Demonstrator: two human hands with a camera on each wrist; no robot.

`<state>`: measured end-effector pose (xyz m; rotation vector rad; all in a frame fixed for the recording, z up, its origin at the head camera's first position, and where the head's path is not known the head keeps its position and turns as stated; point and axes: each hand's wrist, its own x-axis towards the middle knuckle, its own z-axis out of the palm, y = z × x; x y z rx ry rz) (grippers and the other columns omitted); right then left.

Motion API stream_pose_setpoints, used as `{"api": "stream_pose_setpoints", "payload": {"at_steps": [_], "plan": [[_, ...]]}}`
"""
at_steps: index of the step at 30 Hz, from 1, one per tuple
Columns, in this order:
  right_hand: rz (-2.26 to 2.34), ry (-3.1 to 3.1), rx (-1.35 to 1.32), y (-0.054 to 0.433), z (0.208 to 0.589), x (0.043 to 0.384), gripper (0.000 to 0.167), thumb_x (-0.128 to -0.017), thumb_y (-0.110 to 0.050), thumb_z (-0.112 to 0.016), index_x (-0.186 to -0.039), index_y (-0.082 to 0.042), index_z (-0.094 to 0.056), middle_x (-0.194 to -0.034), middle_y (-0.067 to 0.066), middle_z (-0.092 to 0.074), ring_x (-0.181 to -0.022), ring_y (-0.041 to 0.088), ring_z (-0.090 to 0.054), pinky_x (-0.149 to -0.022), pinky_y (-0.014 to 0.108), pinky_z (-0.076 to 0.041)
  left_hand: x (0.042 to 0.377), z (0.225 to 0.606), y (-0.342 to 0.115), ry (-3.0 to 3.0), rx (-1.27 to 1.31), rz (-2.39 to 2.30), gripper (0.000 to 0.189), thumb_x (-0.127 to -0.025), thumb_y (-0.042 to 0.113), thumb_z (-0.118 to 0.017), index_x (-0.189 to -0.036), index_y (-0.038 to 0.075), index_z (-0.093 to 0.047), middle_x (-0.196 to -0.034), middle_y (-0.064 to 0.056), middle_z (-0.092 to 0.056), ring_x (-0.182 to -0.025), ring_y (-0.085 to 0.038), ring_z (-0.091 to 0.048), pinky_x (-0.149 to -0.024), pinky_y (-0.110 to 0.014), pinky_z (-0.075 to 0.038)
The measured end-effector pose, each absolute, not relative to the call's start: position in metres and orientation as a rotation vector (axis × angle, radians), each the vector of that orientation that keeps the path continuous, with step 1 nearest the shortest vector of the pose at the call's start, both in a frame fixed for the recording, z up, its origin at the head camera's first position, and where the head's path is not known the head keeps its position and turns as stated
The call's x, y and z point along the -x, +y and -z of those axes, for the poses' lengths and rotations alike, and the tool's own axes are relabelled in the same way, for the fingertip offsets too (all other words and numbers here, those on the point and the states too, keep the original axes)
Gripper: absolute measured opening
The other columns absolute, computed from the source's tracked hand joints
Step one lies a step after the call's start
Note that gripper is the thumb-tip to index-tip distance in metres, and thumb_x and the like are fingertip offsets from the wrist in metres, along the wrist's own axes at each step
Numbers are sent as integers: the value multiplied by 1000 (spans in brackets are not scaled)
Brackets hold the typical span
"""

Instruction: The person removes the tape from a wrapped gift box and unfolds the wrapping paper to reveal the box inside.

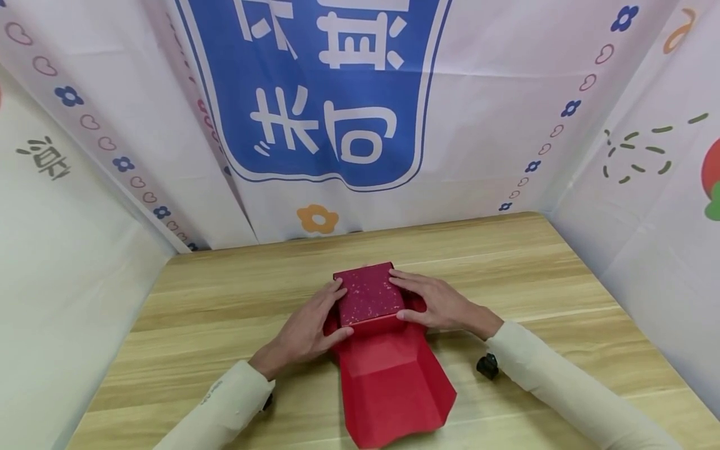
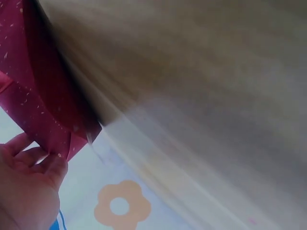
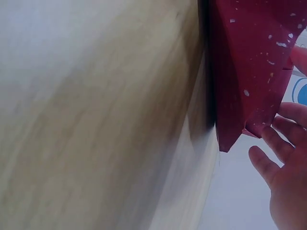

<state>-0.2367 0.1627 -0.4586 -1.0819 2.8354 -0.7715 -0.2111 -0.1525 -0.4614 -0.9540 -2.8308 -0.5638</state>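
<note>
In the head view, a square dark red box with a speckled top sits near the middle of the table, its front side brighter red. From beneath it a plain red folded flap spreads toward me, its side edges angled up. My left hand holds the box's left side, thumb at the near left corner. The right side is held by my right hand, with the thumb at the near right corner. Both wrist views show fingertips against speckled red card edges. What lies inside the box is hidden.
A light wood-grain table carries the box. Behind it hangs a white printed cloth with a blue sign and an orange flower. White cloth walls stand on both sides. A small black device sits under the right wrist.
</note>
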Motion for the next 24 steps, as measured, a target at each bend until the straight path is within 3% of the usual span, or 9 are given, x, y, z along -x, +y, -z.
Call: {"api": "stream_pose_setpoints", "payload": {"at_steps": [7, 14, 19, 24], "plan": [[775, 2822, 1086, 157, 458, 238, 77, -90, -54, -62, -153, -19, -36, -163, -2, -27, -148, 25, -31, -115, 51, -37, 212, 459, -151, -2862, 927, 571, 74, -91, 49, -63, -148, 8, -41, -160, -9, -32, -149, -29, -29, -113, -48, -39], [820, 2811, 1053, 151, 458, 240, 79, -90, -55, -63, -154, -19, -34, -164, -2, -24, -149, 25, -29, -116, 51, -35, 212, 457, -147, -2784, 911, 579, 61, -96, 41, -60, -144, 5, -46, -155, -13, -40, -144, -30, -39, -110, -47, -43], [812, 2879, 1058, 148, 454, 241, 74, -91, -46, -66, -153, -15, -37, -159, 5, -35, -144, 27, -37, -113, 50, -39, 215, 454, -147, -2621, 978, 490, 51, -96, 33, -63, -136, 2, -53, -144, -19, -53, -133, -32, -52, -103, -44, -49], [721, 3075, 1145, 144, 450, 244, 56, -91, -25, -68, -141, -5, -53, -142, 13, -56, -130, 27, -55, -104, 44, -49, 220, 449, -145, -2410, 1043, 381, 43, -91, 22, -70, -124, -3, -59, -125, -23, -66, -117, -32, -65, -89, -42, -57]]}}
